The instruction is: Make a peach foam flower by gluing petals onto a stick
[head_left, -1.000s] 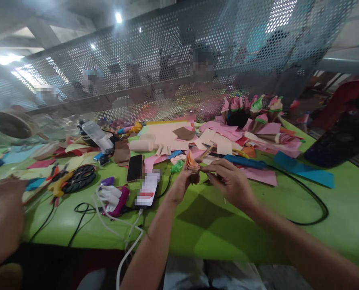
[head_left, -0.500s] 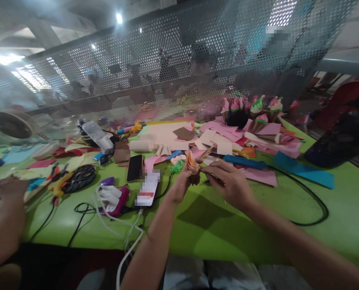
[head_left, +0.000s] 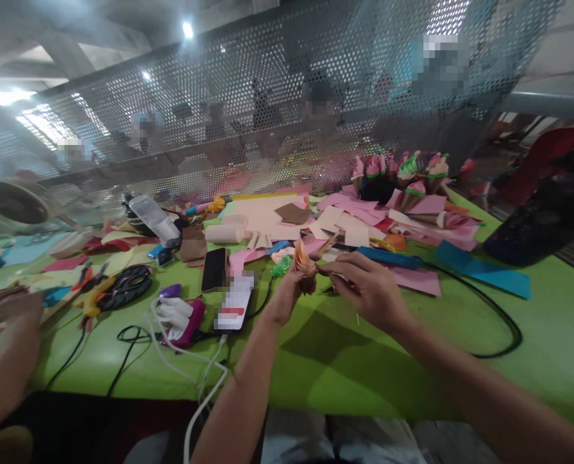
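My left hand (head_left: 291, 293) is closed around the base of a peach-coloured paper ice-cream cone (head_left: 304, 259), its layered swirl pointing up. Close to the cone's right side, my right hand (head_left: 364, 280) has thumb and fingers pinched together. Something thin and brownish shows at those fingertips, too small to name. Just behind the right hand lies a blue tool (head_left: 388, 256) with a black cord. A green crumpled piece (head_left: 281, 266) sits left of the cone.
Paper sheets (head_left: 262, 214) cover the table's back. Finished paper ice-cream cones (head_left: 407, 169) stand back right. Two phones (head_left: 214, 269), a magenta power strip (head_left: 185, 325) and cables lie left. A co-worker's hand (head_left: 13, 306) is far left. A dark bottle (head_left: 523, 225) leans at right.
The view has shifted very slightly. Both hands keep nearly the same place at the peach cone, with the right fingers moved only a little.
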`<state>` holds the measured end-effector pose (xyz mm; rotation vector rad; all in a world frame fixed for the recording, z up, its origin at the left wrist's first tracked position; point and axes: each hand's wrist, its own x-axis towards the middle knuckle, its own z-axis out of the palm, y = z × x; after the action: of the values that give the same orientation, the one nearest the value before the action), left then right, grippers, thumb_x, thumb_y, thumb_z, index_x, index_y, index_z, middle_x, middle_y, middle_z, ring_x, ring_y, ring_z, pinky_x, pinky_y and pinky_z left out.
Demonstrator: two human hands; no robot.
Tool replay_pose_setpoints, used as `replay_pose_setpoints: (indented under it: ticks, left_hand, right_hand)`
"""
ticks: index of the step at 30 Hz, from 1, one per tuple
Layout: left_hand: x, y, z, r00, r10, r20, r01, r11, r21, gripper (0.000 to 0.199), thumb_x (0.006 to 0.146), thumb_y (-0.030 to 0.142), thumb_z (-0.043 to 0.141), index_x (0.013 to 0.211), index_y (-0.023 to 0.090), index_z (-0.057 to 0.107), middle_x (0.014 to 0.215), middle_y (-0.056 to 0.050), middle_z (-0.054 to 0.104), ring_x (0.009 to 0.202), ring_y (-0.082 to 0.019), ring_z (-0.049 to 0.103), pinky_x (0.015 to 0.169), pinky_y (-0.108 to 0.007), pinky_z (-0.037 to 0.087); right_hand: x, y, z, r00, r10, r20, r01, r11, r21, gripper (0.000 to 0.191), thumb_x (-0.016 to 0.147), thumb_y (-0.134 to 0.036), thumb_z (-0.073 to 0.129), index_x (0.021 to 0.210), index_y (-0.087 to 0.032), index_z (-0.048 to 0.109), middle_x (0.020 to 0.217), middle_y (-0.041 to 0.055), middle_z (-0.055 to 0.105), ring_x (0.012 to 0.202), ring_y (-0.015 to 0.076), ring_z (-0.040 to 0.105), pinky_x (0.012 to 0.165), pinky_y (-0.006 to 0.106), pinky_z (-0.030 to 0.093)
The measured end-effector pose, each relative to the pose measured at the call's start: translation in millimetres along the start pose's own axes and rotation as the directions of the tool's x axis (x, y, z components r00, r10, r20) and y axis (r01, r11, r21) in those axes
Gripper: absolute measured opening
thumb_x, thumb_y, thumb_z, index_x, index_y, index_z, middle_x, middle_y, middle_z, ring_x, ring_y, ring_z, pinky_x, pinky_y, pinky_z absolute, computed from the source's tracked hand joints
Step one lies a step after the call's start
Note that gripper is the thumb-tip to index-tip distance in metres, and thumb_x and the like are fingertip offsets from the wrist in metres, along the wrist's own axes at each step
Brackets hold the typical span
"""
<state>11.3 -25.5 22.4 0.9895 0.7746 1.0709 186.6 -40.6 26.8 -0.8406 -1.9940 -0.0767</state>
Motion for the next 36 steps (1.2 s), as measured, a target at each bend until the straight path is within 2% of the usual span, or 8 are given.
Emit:
replay_pose_setpoints:
  ticks: [11,17,20,22,24,28,32,36]
  left_hand:
    - [-2,4,-1.4,0.999,0.04,0.017,-0.04,0.999,-0.009,0.039,0.069,0.034,0.065,0.103,0.016,0.059,0.076,-0.001,0.06,0.057,-0.011,0.04,0.057,-0.027,0.029]
    - [-5,20,-20.6,0.984,0.179,0.007,-0.178,0.983,-0.035,0.039,0.073,0.035,0.055,0.106,0.014,0.061,0.089,-0.01,0.07,0.064,-0.014,0.047,0.06,-0.029,0.033]
    - [-4,24,-26.3,0.976,0.215,0.021,-0.214,0.976,-0.043,0.04,0.074,0.035,0.055,0.107,0.013,0.061,0.094,-0.01,0.071,0.063,-0.014,0.048,0.058,-0.028,0.033]
    - [-4,24,-26.1,0.975,0.222,0.027,-0.221,0.974,-0.049,0.04,0.074,0.034,0.055,0.107,0.013,0.062,0.094,-0.01,0.071,0.064,-0.014,0.049,0.058,-0.027,0.034]
    - [-3,23,-23.9,0.975,0.221,0.025,-0.219,0.974,-0.047,0.041,0.074,0.033,0.055,0.109,0.012,0.062,0.094,-0.01,0.071,0.066,-0.014,0.051,0.06,-0.028,0.036]
    - [-4,20,-19.3,0.984,0.179,0.021,-0.178,0.984,-0.024,0.046,0.073,0.035,0.055,0.112,0.012,0.061,0.094,-0.011,0.07,0.071,-0.017,0.054,0.062,-0.029,0.038]
    - [-4,18,-19.1,0.99,0.132,0.046,-0.131,0.991,-0.029,0.047,0.073,0.036,0.053,0.112,0.013,0.061,0.095,-0.011,0.07,0.075,-0.019,0.056,0.064,-0.03,0.04]
    - [-4,17,-20.5,0.986,0.144,0.084,-0.14,0.989,-0.049,0.047,0.073,0.038,0.053,0.113,0.013,0.061,0.096,-0.011,0.07,0.074,-0.018,0.056,0.063,-0.03,0.039]
  right_hand:
    - [3,0,-3,0.989,0.149,-0.022,-0.143,0.974,0.177,0.009,0.089,-0.016,0.06,0.087,-0.02,0.068,0.087,0.0062,0.069,0.078,0.0177,0.066,0.064,0.027,0.052]
    - [4,12,-12,0.89,0.435,-0.138,-0.369,0.863,0.344,0.012,0.081,-0.022,0.068,0.074,-0.021,0.06,0.07,0.0001,0.065,0.06,0.0135,0.058,0.057,0.026,0.048]
    - [7,27,-16,0.862,0.475,-0.175,-0.408,0.856,0.317,0.007,0.081,-0.02,0.066,0.087,-0.021,0.063,0.07,-0.0009,0.065,0.062,0.0146,0.06,0.057,0.026,0.048]
    - [13,41,-15,0.897,0.432,-0.095,-0.409,0.891,0.197,0.023,0.084,-0.018,0.061,0.106,-0.022,0.066,0.076,0.0007,0.069,0.068,0.0165,0.064,0.062,0.028,0.05]
    - [22,55,-7,0.925,0.364,0.109,-0.36,0.931,-0.052,0.024,0.087,-0.016,0.057,0.106,-0.023,0.07,0.095,0.0047,0.074,0.081,0.0189,0.068,0.072,0.031,0.052]
    - [43,73,25,0.768,0.324,0.553,-0.079,0.904,-0.42,0.03,0.086,-0.006,0.053,0.101,-0.021,0.074,0.107,0.0084,0.076,0.099,0.0216,0.068,0.081,0.03,0.049]
    - [55,76,51,0.738,0.266,0.619,0.027,0.906,-0.422,0.023,0.081,-0.002,0.057,0.089,-0.014,0.075,0.099,0.0134,0.076,0.098,0.024,0.067,0.084,0.032,0.046]
    - [60,77,52,0.758,0.216,0.616,0.073,0.909,-0.41,0.018,0.082,-0.003,0.058,0.085,-0.013,0.073,0.096,0.015,0.075,0.097,0.0244,0.066,0.084,0.032,0.044]
